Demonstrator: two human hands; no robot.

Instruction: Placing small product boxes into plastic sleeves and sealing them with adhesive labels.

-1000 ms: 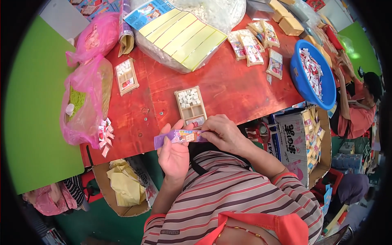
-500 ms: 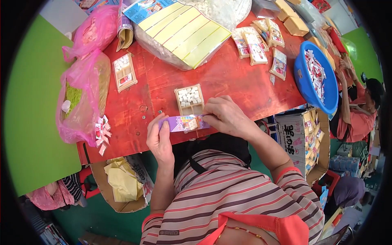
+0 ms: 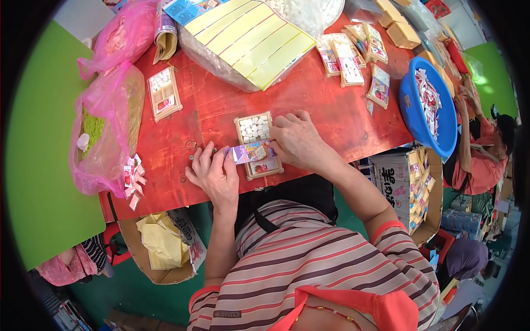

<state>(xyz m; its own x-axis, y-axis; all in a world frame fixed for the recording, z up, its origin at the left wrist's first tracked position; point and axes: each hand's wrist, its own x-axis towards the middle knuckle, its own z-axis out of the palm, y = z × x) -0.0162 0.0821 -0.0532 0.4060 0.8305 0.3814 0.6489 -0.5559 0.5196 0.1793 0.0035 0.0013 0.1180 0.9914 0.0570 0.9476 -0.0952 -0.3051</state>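
Mid-frame on the red bench (image 3: 331,110): your left hand (image 3: 216,175) and right hand (image 3: 298,140) pinch a purple printed card (image 3: 251,151) by its ends, fingers closed on it, over a small tray (image 3: 258,144) of white pieces. Looks like the card-fitting step; next you'd need to square it to the tray rim.
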